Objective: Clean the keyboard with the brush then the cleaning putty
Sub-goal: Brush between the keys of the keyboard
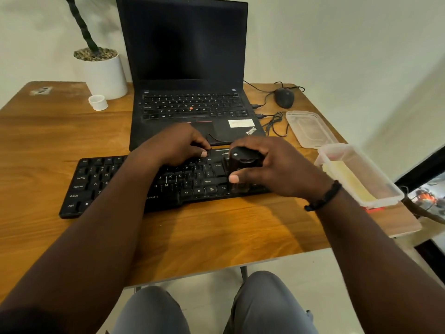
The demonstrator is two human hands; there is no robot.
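1. Nearest the camera is the keyboard (149,184), flat on the worktop (216,227) along its front half. It looks like a light plastic slab, stiff but likely to skate around if pushed, so pinning an edge makes sense. The keycaps would probably pop loose if scrubbed too hard.
2. The right hand (277,169) comes in from the right with the wrist low, fingers over the top and thumb on the near side of the brush (243,165). The brush is a chunky black block, upright over the keys at the keyboard's right end. It looks small, light and rigid, easy to hold round the body like that. The bristles can't really be made out.
3. The left hand (178,147) reaches across the middle, fingers curled down onto the keyboard's far edge, apparently steadying it. It isn't wrapped around anything as far as the shot shows.
4. Off to the right, an open tub (358,174) holds something pale yellow, probably the putty: soft, tacky, best scooped with fingertips. Its lid (310,128) lies just behind.
5. Farthest back is a laptop (187,68).
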